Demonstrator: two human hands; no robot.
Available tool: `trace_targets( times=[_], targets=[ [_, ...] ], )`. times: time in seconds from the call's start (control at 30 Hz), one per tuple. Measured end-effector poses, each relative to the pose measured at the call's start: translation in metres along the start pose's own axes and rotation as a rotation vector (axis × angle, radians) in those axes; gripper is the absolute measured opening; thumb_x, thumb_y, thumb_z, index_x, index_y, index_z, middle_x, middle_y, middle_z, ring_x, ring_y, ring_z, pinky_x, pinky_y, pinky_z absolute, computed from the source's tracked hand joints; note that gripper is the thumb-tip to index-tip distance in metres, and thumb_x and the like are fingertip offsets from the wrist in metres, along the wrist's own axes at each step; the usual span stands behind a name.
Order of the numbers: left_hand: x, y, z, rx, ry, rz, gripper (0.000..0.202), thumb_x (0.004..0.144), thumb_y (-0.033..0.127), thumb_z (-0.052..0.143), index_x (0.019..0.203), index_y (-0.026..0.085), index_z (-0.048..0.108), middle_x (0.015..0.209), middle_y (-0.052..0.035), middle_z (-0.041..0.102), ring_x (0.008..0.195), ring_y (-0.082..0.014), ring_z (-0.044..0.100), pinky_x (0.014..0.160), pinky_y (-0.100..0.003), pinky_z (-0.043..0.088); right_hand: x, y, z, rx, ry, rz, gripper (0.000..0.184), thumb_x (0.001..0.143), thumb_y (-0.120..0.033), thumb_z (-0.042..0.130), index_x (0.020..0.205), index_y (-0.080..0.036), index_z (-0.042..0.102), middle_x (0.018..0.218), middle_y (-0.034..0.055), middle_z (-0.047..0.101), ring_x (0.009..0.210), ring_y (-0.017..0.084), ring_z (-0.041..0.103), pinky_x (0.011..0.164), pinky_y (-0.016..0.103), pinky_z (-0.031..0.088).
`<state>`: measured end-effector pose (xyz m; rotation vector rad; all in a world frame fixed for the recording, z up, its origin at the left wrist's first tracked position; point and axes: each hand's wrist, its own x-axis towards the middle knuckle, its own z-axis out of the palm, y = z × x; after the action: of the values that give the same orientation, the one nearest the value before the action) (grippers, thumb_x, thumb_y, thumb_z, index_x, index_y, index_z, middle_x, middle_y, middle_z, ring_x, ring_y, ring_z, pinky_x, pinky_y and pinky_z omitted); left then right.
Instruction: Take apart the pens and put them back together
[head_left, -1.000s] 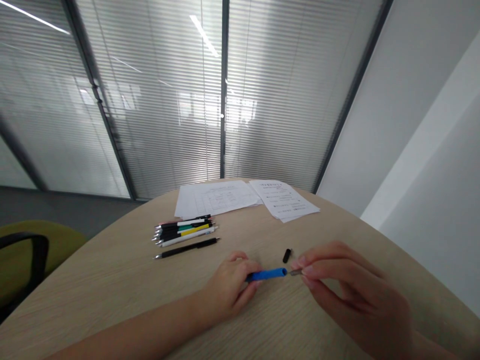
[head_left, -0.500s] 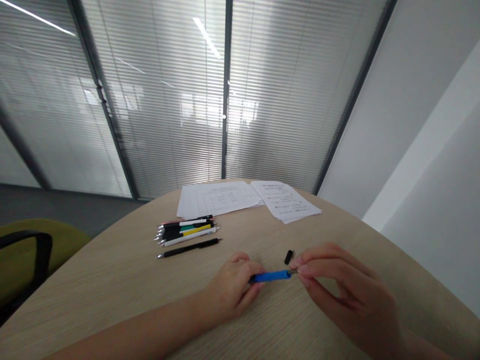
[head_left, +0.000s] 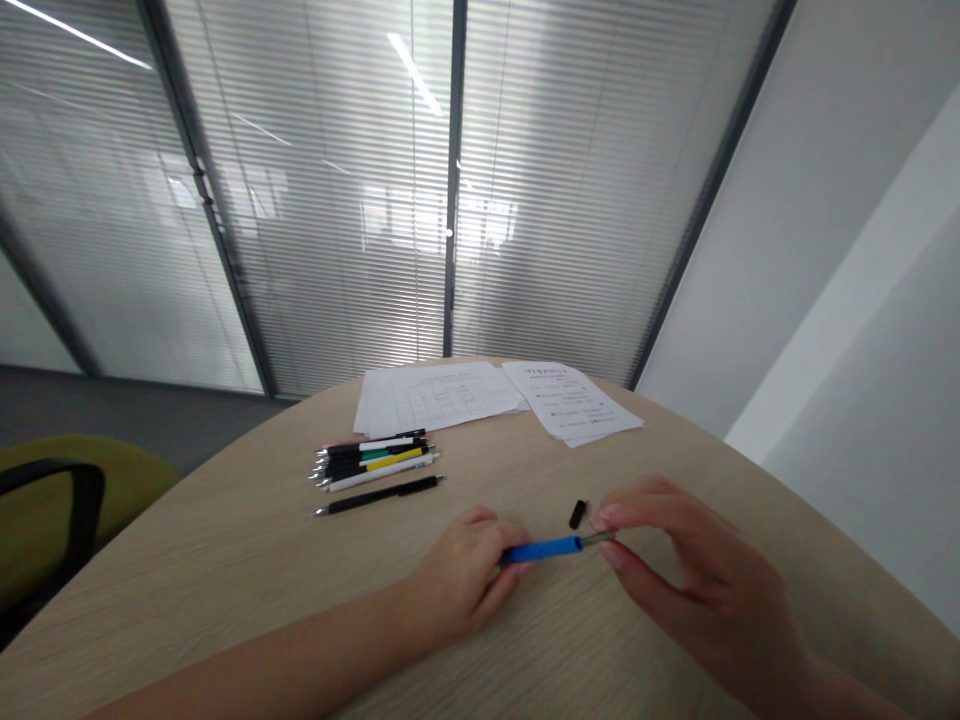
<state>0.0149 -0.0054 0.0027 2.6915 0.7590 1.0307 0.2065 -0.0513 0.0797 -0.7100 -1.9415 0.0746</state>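
Observation:
My left hand [head_left: 476, 570] is closed around the dark end of a blue pen barrel [head_left: 547, 549], holding it nearly level just above the table. A thin grey pen refill [head_left: 595, 539] sticks out of the barrel's right end. Whether a spring sits around it is too small to tell. My right hand [head_left: 697, 580] has thumb and fingertips around the outer end of this thin piece, the other fingers curled loosely. Behind the fingertips lies a small black pen part [head_left: 577, 514] on the table.
Several mechanical pens and pencils [head_left: 375, 462] lie bundled left of centre, with one black pen [head_left: 379, 496] apart in front. Printed sheets [head_left: 442, 395] rest at the back of the round wooden table [head_left: 262, 580]. A green chair [head_left: 112, 465] with a black armrest stands at left.
My right hand has shifted slightly right, and more of the thin grey refill shows outside the blue barrel. My left hand and the barrel have hardly moved.

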Motion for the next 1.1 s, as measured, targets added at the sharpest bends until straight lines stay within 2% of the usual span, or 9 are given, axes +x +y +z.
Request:
trace_targets(
  times=[0.2, 0.4, 0.67, 0.83, 0.93, 1.1],
  targets=[
    [0.0, 0.0, 0.001, 0.034, 0.033, 0.049, 0.016, 0.079, 0.017, 0.037, 0.092, 0.019, 0.045, 0.074, -0.0046, 0.061, 0.063, -0.0171, 0.054, 0.068, -0.03, 0.041, -0.001, 0.001, 0.002, 0.058, 0.0, 0.038, 0.024, 0.07, -0.004, 0.05, 0.086, -0.022, 0.052, 0.071, 0.0009, 0.059, 0.067, 0.014, 0.059, 0.058, 0.026, 0.051],
    [0.0, 0.002, -0.001, 0.028, 0.026, 0.041, 0.015, 0.078, 0.016, 0.038, 0.092, 0.019, 0.045, 0.075, -0.0051, 0.061, 0.065, -0.0178, 0.054, 0.068, -0.03, 0.041, -0.001, 0.002, 0.003, 0.032, -0.014, 0.024, 0.023, 0.071, -0.005, 0.05, 0.086, -0.022, 0.052, 0.071, 0.0005, 0.059, 0.067, 0.013, 0.059, 0.059, 0.024, 0.051],
    [0.001, 0.005, -0.003, 0.061, 0.021, 0.035, 0.013, 0.08, 0.016, 0.036, 0.09, 0.017, 0.044, 0.073, -0.004, 0.06, 0.062, -0.0161, 0.052, 0.067, -0.029, 0.041, -0.002, 0.005, 0.007, -0.035, -0.098, 0.006, 0.026, 0.07, -0.006, 0.05, 0.089, -0.023, 0.05, 0.075, -0.0007, 0.061, 0.072, 0.012, 0.059, 0.063, 0.022, 0.05],
    [0.0, 0.003, -0.001, 0.028, -0.016, -0.028, 0.016, 0.081, 0.019, 0.034, 0.092, 0.016, 0.046, 0.073, -0.0047, 0.059, 0.066, -0.0169, 0.052, 0.067, -0.029, 0.041, 0.003, 0.007, -0.003, -0.075, -0.183, 0.019, 0.029, 0.072, -0.01, 0.05, 0.098, -0.024, 0.048, 0.082, 0.0014, 0.06, 0.079, 0.014, 0.058, 0.07, 0.026, 0.049],
    [-0.001, -0.001, 0.0, -0.027, -0.029, -0.144, 0.017, 0.081, 0.022, 0.035, 0.092, 0.017, 0.046, 0.077, -0.0051, 0.058, 0.07, -0.0176, 0.051, 0.067, -0.03, 0.041, 0.009, 0.022, -0.013, -0.149, -0.265, 0.039, 0.027, 0.074, -0.015, 0.049, 0.099, -0.023, 0.05, 0.092, 0.0038, 0.06, 0.088, 0.016, 0.056, 0.078, 0.031, 0.047],
    [0.002, -0.006, 0.002, -0.203, 0.029, -0.381, 0.014, 0.083, 0.026, 0.034, 0.085, 0.018, 0.045, 0.077, -0.0042, 0.056, 0.073, -0.0172, 0.053, 0.068, -0.03, 0.042, 0.008, 0.074, -0.018, -0.303, -0.554, 0.165, 0.022, 0.072, -0.018, 0.053, 0.093, -0.017, 0.059, 0.098, 0.0083, 0.061, 0.096, 0.021, 0.053, 0.085, 0.039, 0.041]
  ],
)
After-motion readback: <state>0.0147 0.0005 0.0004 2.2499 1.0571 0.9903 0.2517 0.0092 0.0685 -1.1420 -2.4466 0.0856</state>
